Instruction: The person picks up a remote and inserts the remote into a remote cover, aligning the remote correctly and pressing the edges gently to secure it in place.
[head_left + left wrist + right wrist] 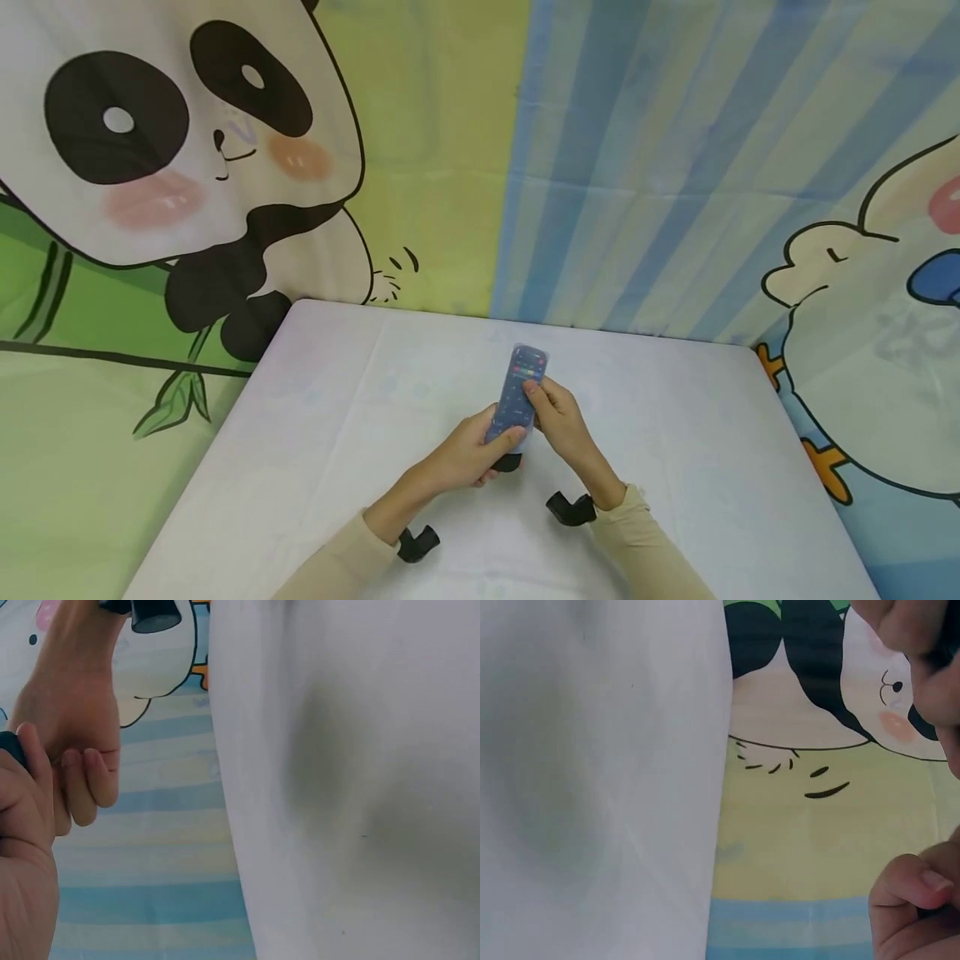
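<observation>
A remote control (516,400) with small coloured buttons near its top is held up over the table, tilted slightly to the right. A bluish translucent cover seems to wrap most of it, while its black lower end (508,462) sticks out. My left hand (468,450) grips the lower part, thumb across the front. My right hand (561,419) pinches the upper right edge, its thumb on the face. In the left wrist view the right hand (79,742) shows curled fingers. The right wrist view catches only part of the right hand (911,907); the remote is mostly hidden there.
A white cloth-covered table (675,450) lies under both hands. Behind it hangs a printed curtain (427,167) with a panda and blue stripes. Black curved pieces (570,508) sit at both wrists, beside the beige sleeves (645,542).
</observation>
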Motion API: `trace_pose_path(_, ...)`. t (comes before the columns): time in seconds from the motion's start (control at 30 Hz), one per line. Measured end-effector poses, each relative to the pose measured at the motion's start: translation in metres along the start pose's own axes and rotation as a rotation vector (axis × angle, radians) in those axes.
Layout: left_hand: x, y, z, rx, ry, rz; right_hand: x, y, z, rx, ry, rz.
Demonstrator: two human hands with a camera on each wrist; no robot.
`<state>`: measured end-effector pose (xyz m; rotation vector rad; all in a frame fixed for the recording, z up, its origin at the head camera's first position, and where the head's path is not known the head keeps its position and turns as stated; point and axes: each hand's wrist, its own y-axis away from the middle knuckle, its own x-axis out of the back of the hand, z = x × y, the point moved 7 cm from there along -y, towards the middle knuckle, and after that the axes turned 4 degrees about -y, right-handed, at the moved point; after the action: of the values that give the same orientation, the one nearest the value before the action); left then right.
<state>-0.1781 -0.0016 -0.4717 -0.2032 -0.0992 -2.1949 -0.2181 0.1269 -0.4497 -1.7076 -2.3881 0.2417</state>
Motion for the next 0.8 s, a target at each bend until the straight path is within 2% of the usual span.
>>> trace_pose_path(0.1, 0.006, 0.000, 0.002, -0.016, -0.072, 0.027, 0.003, 0.001, 0.004, -0.022, -0.101, 0.007)
trace_pose_path(0.23, 0.024, 0.002, 0.012, -0.131, -0.230, 0.220, 0.008, 0.003, 0.007, -0.032, -0.135, 0.066)
trace_pose_path(0.3, 0.030, 0.004, 0.018, -0.193, -0.265, 0.309, 0.009, 0.004, 0.007, -0.029, -0.132, 0.082)
trace_pose_path(0.33, 0.031, 0.005, 0.020, -0.215, -0.263, 0.329, 0.009, 0.004, 0.007, -0.021, -0.107, 0.093)
trace_pose_path(0.43, 0.027, 0.004, 0.019, -0.227, -0.189, 0.298, 0.007, 0.006, 0.005, 0.010, -0.046, 0.122)
trace_pose_path(0.57, 0.019, 0.003, 0.010, -0.164, -0.114, 0.221, 0.006, 0.010, 0.000, 0.047, 0.022, 0.181)
trace_pose_path(0.7, 0.013, 0.003, 0.006, -0.130, -0.119, 0.165, 0.006, 0.012, -0.001, 0.044, 0.030, 0.214)
trace_pose_path(0.8, 0.012, 0.002, 0.007, -0.128, -0.137, 0.145, 0.003, 0.008, -0.006, 0.035, 0.030, 0.188)
